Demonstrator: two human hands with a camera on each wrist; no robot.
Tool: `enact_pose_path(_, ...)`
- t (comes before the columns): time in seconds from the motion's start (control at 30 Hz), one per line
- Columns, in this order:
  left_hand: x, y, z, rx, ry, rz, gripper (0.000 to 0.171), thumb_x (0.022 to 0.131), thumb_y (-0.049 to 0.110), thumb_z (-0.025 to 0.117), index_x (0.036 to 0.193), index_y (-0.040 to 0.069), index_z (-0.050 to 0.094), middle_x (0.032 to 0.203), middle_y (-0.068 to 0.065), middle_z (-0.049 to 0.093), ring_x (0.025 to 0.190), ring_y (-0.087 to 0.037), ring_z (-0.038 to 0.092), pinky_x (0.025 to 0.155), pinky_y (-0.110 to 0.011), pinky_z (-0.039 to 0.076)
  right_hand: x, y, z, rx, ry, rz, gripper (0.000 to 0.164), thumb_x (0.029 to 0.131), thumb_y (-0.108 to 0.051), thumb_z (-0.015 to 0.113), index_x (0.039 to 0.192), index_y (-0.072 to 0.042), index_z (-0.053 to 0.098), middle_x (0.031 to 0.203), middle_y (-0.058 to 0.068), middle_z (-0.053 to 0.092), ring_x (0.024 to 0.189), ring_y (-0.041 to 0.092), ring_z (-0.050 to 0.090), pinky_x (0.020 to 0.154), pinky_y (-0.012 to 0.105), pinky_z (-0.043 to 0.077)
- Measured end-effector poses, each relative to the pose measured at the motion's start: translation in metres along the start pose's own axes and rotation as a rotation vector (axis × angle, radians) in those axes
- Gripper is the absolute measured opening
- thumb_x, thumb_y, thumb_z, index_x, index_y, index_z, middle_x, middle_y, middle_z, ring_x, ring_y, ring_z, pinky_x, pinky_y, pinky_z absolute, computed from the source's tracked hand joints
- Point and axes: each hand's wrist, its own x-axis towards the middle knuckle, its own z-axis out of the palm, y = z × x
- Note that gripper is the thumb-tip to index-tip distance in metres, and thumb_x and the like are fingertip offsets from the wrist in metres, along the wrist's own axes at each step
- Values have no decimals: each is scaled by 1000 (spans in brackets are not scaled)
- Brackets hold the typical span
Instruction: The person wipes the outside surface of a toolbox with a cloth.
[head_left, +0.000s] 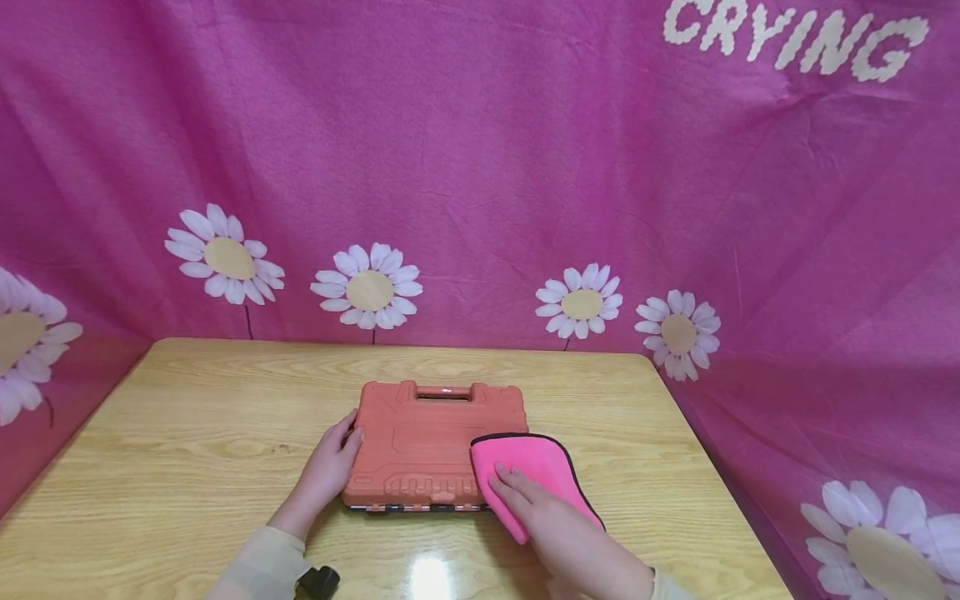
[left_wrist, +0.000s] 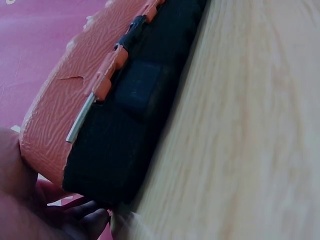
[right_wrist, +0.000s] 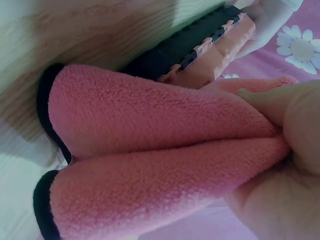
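Observation:
An orange plastic carrying case (head_left: pixel 431 437) with a black base lies flat on the table, its handle toward the back wall. My left hand (head_left: pixel 330 467) grips the case's left side, the thumb at the orange lid and the fingers by the black base (left_wrist: pixel 110 170). A folded pink fleecy cloth (right_wrist: pixel 135 110) with black edging is held in my right hand (head_left: pixel 558 529). That hand's fingers lie over the cloth in the head view, and its thumb is against the cloth in the right wrist view. The cloth covers the case's front right corner.
The light wood table (head_left: pixel 225 425) reaches back to a magenta curtain (head_left: pixel 480 167) printed with white daisies, which also rises along both sides. A small black device (head_left: pixel 321 582) sits at my left sleeve. Metal hinge pins (left_wrist: pixel 81 118) show along the case's front edge.

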Motion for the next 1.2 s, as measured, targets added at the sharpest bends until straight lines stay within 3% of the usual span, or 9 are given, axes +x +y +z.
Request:
enact_pose_path(0.1,-1,1,-1,-8,-6,-5,56,112,21,38,159,-6,26,157,-37,33,147,-51,34,122,-62,28,10,-1,17,-39,-34,137,127,46,7,95,159,-4,37,162,15,42,148,31,44,117,43,44)
enact_pose_path(0.2,-1,2,-2,-13,-11,-5,56,112,21,37,160,-6,26,157,-37,33,148,-51,34,122,-63,27,14,1,15,-13,-3,164,98,68,14,83,156,-5,44,160,15,45,147,32,46,115,45,45)
enact_pose_path(0.33,-1,2,-2,-14,-19,-8,56,112,21,37,160,-5,25,158,-37,32,148,-51,32,123,-63,26,17,0,9,34,41,175,56,99,12,51,152,-6,51,158,14,49,145,32,49,113,48,47)
enact_pose_path(0.53,-1,2,-2,-3,-13,1,56,112,20,38,160,-7,25,157,-38,33,148,-51,33,122,-63,27,26,6,5,87,18,206,48,104,2,52,151,-5,51,157,15,50,145,32,49,112,50,47)
enact_pose_path(1.2,-1,1,-2,-16,-10,-12,56,112,20,37,160,-5,25,159,-36,32,150,-51,29,123,-62,25,41,16,1,101,28,171,44,105,1,47,149,-2,53,152,21,53,141,35,52,115,51,44)
